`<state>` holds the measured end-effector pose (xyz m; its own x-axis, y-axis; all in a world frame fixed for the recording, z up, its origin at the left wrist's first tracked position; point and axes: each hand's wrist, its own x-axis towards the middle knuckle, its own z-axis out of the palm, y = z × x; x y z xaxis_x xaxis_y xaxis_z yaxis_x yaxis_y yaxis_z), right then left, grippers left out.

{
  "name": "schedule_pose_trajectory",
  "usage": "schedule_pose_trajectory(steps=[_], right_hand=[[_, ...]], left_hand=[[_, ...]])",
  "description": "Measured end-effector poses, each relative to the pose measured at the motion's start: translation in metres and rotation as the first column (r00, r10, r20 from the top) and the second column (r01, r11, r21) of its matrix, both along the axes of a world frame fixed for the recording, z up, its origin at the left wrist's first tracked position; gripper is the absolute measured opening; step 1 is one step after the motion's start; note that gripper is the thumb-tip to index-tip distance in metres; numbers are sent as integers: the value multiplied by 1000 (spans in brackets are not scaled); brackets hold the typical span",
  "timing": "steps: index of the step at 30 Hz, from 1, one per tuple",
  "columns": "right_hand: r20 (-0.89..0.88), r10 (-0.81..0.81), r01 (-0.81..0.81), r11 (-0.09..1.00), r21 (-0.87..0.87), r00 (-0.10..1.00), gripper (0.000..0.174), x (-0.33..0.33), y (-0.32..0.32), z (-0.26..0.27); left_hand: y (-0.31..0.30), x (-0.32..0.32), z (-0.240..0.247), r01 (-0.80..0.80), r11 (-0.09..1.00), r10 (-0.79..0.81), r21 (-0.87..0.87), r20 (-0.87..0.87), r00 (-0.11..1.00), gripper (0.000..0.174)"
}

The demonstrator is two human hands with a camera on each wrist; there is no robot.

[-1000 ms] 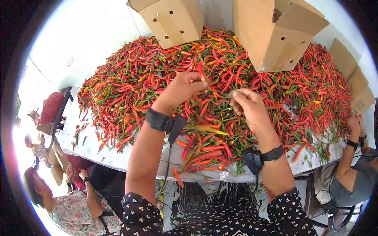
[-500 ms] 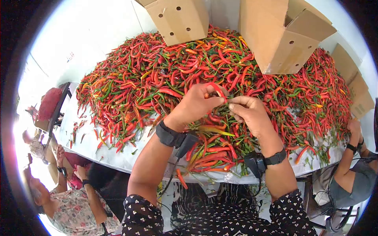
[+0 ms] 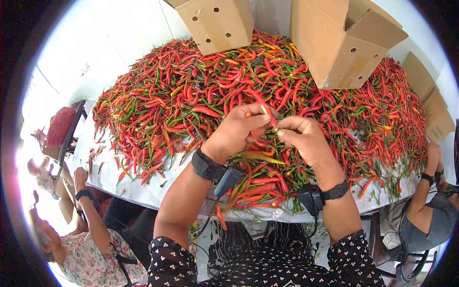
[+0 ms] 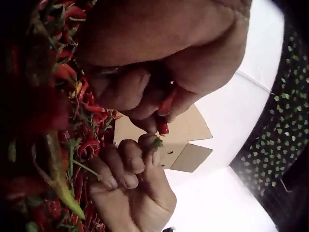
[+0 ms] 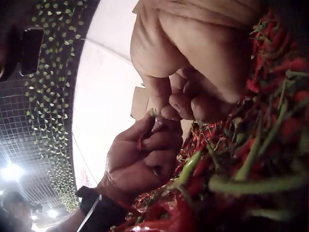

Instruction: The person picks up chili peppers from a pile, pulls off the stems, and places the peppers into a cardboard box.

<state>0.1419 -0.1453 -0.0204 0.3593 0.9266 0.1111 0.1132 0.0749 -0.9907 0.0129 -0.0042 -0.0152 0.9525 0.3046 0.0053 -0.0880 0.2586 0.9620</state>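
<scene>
Above the near part of the chili heap (image 3: 162, 95), the left hand (image 3: 229, 131) grips a red chili (image 3: 265, 107), and the right hand (image 3: 313, 143) pinches at its stem end. Cardboard boxes (image 3: 330, 52) stand at the heap's far side; under it is the desk (image 3: 138, 192), covered in white.

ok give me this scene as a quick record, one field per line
left hand: grips a red chili
right hand: pinches a small green stem at the chili's end
stem joined to chili: cannot tell
pile: mostly red chilies, some green, orange and yellow
table: white surface under the pile
boxes: two cardboard boxes at the pile's far side
other people: floral top at left, grey top at right
</scene>
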Motion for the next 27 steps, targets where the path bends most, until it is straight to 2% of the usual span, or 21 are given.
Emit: schedule_pose_trajectory(steps=[4, 6, 7, 9, 13, 15, 18, 22, 24, 25, 27], right_hand=[[50, 63, -65, 997, 42, 997, 15, -2, -3, 4], [121, 230, -239, 969, 69, 966, 16, 1, -5, 5], [120, 230, -239, 968, 69, 966, 16, 1, -5, 6], [53, 32, -35, 998, 60, 998, 17, 2, -5, 8], [-112, -125, 132, 990, 55, 986, 18, 8, 0, -1], [-153, -111, 120, 991, 53, 982, 20, 5, 1, -1], [-103, -77, 82, 996, 43, 992, 19, 3, 4, -5], [-107, -63, 65, 998, 21, 992, 18, 5, 3, -6], [-269, -86, 98, 995, 30, 959, 13, 6, 3, -6], [-269, -86, 98, 995, 30, 959, 13, 7, 3, -6], [-470, -32, 93, 990, 108, 882, 11, 12, 4, -8]], left_hand=[[-2, 2, -2, -11, 998, 13, -56, 42, 999, 15], [-3, 2, 0, -79, 994, 79, 69, 2, 997, 14], [-4, 1, 2, -79, 994, 79, 70, 2, 997, 14], [-7, -1, 8, -62, 978, 67, 201, -21, 998, 19], [-14, 3, 6, -85, 954, 94, 286, -20, 995, 25], [-16, 4, 3, -66, 928, 62, 368, 23, 998, 28], [-15, 5, 0, -53, 888, 26, 457, 65, 998, 26], [-18, 4, 3, -57, 897, 37, 439, 54, 998, 22], [-15, 3, 5, -19, 959, 49, 282, -98, 994, 15], [-14, 3, 4, -19, 959, 49, 282, -98, 994, 15], [-9, 4, 1, -129, 992, 130, 17, -83, 988, 13]])
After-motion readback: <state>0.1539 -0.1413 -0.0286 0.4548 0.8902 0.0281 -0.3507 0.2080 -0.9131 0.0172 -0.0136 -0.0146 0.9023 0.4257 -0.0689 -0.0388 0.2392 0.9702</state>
